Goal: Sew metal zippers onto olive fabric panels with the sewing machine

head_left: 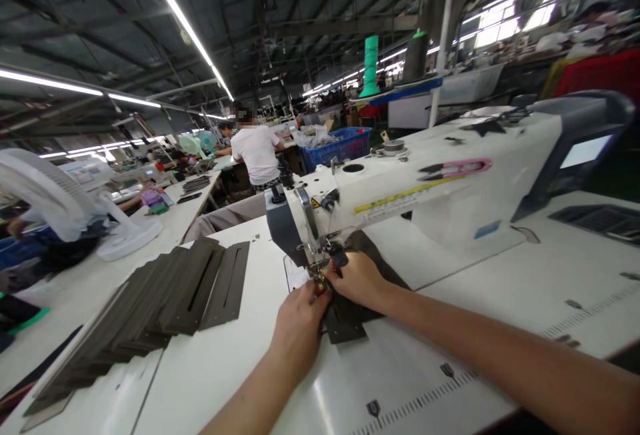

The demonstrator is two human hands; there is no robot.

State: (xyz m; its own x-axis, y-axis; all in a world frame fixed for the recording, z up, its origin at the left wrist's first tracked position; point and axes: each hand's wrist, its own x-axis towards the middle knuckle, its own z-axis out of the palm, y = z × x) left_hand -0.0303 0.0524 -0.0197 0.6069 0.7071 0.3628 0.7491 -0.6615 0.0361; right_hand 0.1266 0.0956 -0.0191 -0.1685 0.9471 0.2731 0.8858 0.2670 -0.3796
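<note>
Both my hands are at the needle end of a white sewing machine (450, 188). My left hand (300, 321) is closed, thumb and fingers pinching the left edge of a dark olive fabric piece (345, 329) just in front of the presser foot (316, 273). My right hand (361, 280) lies over the same fabric, its fingers bent and closed together beside the foot. Its fingertips are partly hidden by the machine head. More dark fabric spreads behind and under my right wrist.
A fanned row of olive fabric pieces (150, 295) with slits lies left on the table. A white fan (55, 195) stands farther left. Pink-handled thread snips (457, 168) rest on the machine arm. Behind are a blue crate (340, 148) and a person in a white shirt (257, 153).
</note>
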